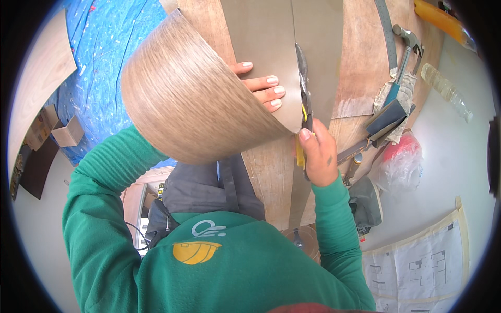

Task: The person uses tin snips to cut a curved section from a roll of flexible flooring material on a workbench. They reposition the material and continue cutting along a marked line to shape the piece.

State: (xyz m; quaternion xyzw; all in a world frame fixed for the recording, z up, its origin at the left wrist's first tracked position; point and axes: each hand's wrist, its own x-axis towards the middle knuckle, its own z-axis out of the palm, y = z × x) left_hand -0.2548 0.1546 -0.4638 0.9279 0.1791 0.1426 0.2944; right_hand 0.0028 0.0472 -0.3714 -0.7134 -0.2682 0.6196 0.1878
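A thin laminate sheet [182,99] curls up on the left, its wood-grain face outward and its plain grey-brown back [263,36] showing flat on the bench. My left hand [263,89] reaches in under the curl. Its fingers lie stretched out on the plain back, slightly apart; the palm and thumb are hidden behind the curl. My right hand [319,156] is closed round the yellow-and-black handles of a pair of snips [304,78]. Their dark blades point away from me, at the sheet's right edge. A grey-brown strip [323,57] lies just right of the blades.
A claw hammer [404,57] and a black-covered block [389,120] lie at the right of the wooden bench [360,68]. Beyond them are a plastic bottle [446,91] and a plastic bag [399,161]. Paper plans [417,266] lie lower right; blue sheeting [104,68] spreads at left.
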